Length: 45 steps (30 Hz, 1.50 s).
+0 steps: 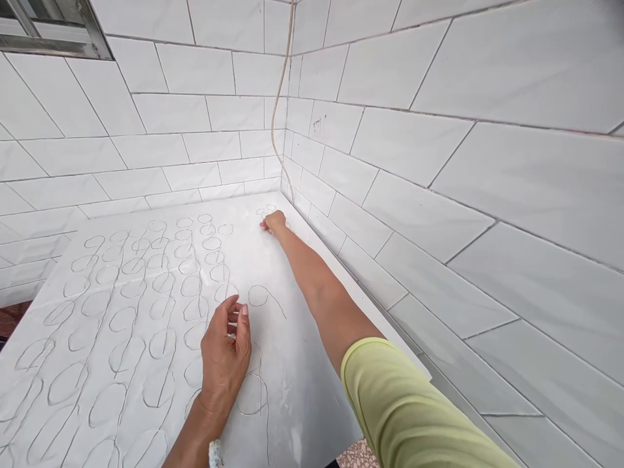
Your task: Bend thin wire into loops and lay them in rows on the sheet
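My right hand (275, 221) reaches to the far corner of a white tabletop (292, 364). Its fingers are pinched together beside a cluster of small thin wire loops (266, 211); whatever is between the fingertips is too small to make out. Nearer to me, my left hand (228, 344) hovers over the surface with its fingers loosely curled, thumb apart, and nothing visible in it. Just beyond it lies a single wire loop with a curved tail (258, 296). Another loop with a long tail (252, 394) is to the right of my left wrist, partly hidden.
Several rows of thin wire loops (134, 286) with long tails cover the left side of the tabletop. White tiled walls (312, 149) meet behind the far corner, where a thin cable (275, 123) hangs. A window frame (73, 49) sits at upper left.
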Motion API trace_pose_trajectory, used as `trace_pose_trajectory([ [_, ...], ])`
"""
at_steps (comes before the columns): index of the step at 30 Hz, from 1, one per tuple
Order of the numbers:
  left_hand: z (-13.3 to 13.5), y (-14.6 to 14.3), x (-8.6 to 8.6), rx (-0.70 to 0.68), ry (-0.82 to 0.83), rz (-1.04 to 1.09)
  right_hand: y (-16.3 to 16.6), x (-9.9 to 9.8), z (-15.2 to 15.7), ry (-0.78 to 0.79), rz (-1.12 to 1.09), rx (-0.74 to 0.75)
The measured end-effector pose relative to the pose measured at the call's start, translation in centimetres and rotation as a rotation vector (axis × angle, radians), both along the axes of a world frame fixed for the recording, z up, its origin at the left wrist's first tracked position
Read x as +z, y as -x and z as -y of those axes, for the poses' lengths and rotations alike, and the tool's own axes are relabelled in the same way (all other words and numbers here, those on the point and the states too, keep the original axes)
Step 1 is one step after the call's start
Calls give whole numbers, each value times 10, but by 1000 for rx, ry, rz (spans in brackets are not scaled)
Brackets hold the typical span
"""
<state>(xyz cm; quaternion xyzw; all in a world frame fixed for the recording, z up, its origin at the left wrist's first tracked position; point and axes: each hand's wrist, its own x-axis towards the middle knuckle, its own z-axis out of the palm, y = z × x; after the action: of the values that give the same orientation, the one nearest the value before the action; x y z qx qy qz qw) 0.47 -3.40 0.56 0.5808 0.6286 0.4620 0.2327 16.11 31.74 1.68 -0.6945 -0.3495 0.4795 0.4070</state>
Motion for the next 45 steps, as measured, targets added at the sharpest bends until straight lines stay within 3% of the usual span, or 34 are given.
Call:
trace_pose_trajectory([
  [6,1,-4,0,-1,23,-19,4,-3,-14,1,3,8],
  [12,0,-3,3,57,83,12,0,6,9,-69,118,97],
  [16,-2,0,1,39,83,20,-7,4,56,-161,312,256],
  [22,-3,0,-1,18,-1,-11,-17,-5,161,-251,648,644],
  [26,-1,0,2,-3,-26,11,-15,-1,207,-266,847,756],
  [32,-1,2,2,-13,-43,14,-11,-3,231,-199,1007,827],
  [40,0,0,0,-34,-55,-16,-26,-6,263,-185,1113,724],
  [45,1,-2,2,-29,-54,-28,-24,-5,267,-116,1138,742],
])
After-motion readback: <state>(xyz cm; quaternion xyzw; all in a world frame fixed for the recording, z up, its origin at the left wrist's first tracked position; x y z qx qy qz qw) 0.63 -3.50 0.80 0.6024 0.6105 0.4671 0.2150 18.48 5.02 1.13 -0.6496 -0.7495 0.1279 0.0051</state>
